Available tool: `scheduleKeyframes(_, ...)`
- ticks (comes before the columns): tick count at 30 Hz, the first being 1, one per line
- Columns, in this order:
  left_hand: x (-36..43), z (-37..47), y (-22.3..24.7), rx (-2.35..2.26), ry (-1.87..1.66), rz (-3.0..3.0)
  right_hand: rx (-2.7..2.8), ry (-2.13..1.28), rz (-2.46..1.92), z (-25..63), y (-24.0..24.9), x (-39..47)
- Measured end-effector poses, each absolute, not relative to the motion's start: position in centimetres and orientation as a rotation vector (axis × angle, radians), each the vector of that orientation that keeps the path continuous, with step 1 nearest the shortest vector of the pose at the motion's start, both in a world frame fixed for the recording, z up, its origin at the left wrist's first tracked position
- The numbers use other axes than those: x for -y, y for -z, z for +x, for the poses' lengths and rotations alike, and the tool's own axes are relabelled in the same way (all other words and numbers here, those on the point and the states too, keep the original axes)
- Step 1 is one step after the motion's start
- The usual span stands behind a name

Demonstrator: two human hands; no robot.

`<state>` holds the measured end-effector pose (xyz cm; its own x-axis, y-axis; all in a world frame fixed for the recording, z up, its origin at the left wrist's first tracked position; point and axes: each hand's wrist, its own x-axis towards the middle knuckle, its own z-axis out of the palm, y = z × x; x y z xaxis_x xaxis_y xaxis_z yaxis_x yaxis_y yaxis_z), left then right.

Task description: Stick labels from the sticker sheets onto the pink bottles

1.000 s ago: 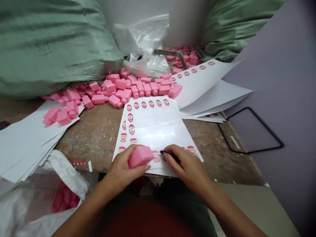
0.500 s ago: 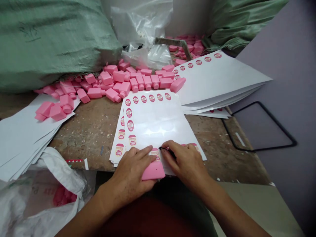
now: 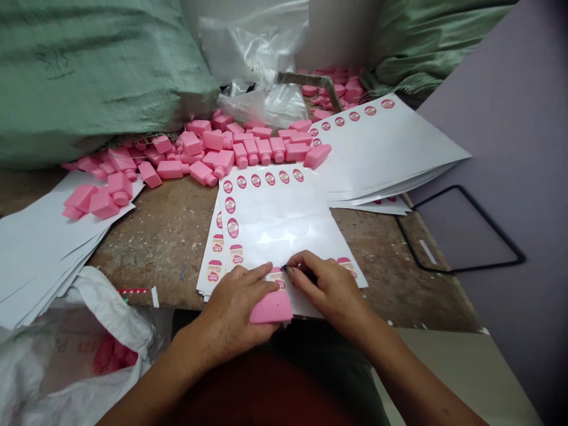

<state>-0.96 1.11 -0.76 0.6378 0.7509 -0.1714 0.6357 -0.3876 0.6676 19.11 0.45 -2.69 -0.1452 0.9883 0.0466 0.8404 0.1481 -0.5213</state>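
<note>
A pink bottle (image 3: 271, 307) lies in my left hand (image 3: 235, 302), whose fingers wrap round its side at the table's front edge. My right hand (image 3: 326, 284) pinches a small dark pointed tool (image 3: 284, 268). The tool's tip touches or hovers at the upper edge of a printed label (image 3: 277, 277) by my left fingertips; contact is unclear. Beneath both hands is a white sticker sheet (image 3: 275, 207) with red-rimmed oval labels along its top and left side. Other sheets show under its left edge.
Several pink bottles (image 3: 264, 151) are heaped behind the sheet. White sheets lie at left (image 3: 31, 248) and right (image 3: 386, 148). A black wire frame (image 3: 488, 222) sticks out at the right edge. A white sack (image 3: 84, 378) stands front left, green sacks (image 3: 102, 77) at the back.
My right hand has shifted slightly left with the dark tool. The bottle in my left hand has moved slightly left. The right-hand sheets appear a little lower.
</note>
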Motion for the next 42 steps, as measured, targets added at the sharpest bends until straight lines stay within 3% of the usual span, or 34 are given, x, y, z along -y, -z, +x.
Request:
scheduleKeyframes(9,-2.1,-0.6,-0.3,-1.139,-0.772,0.875,2.173,-0.110,-1.805,18.7,2.7,-0.4)
scheduleKeyframes(14,-2.4,-0.4,0.7,-1.113,-0.844,0.655,2.175,-0.103,-1.859,18.2,2.9,-0.9)
scheduleKeyframes(18,-2.3,-0.3,0.8,-1.163,-0.867,0.633,1.947,-0.519,-1.953,18.4,2.2,-1.3)
scheduleKeyframes(21,-2.3,-0.2,0.8,-1.162,-0.896,0.654,1.592,-1.029,-1.745,19.2,1.2,-1.1)
scheduleKeyframes(23,-2.3,-0.2,0.8,-1.163,-0.899,0.696,1.409,-1.166,-1.621,19.6,0.4,-0.8)
scheduleKeyframes(32,-0.3,0.8,-0.4,-0.833,-0.958,0.491,1.438,-1.153,-1.531,17.8,-2.1,0.4)
scheduleKeyframes(42,0.3,1.2,-1.0,-0.810,-0.871,0.454,1.452,-1.132,-1.503,16.9,-2.0,0.2)
